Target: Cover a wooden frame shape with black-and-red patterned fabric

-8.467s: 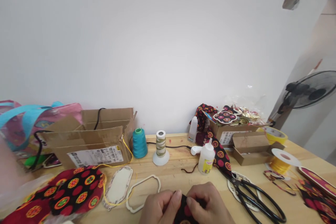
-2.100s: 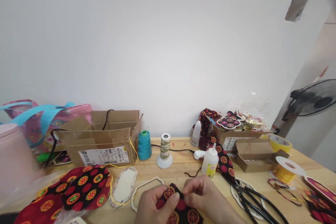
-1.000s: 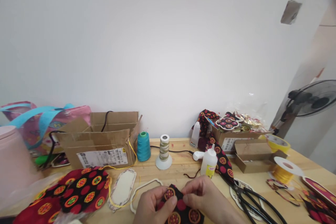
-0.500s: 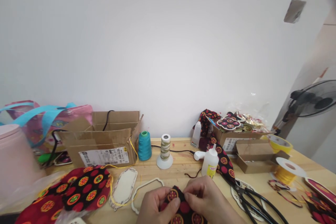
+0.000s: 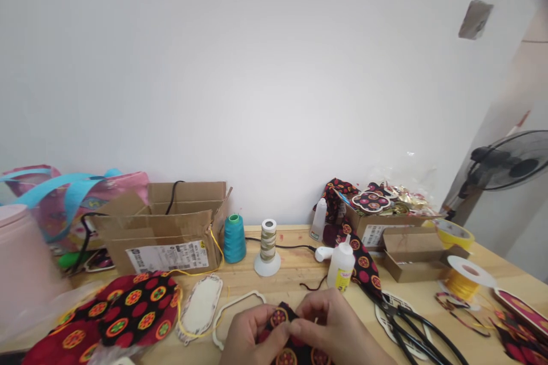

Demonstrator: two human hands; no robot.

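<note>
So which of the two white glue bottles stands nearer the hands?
The yellow-labelled bottle, just beyond the right hand; the other bottle stands back by the wall.

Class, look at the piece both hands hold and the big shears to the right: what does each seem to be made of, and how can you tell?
Patterned piece: seemingly woven printed fabric, matte; it folds between the fingers. Shears: probably metal with glossy black handles, shown by highlights on the loops.
</note>
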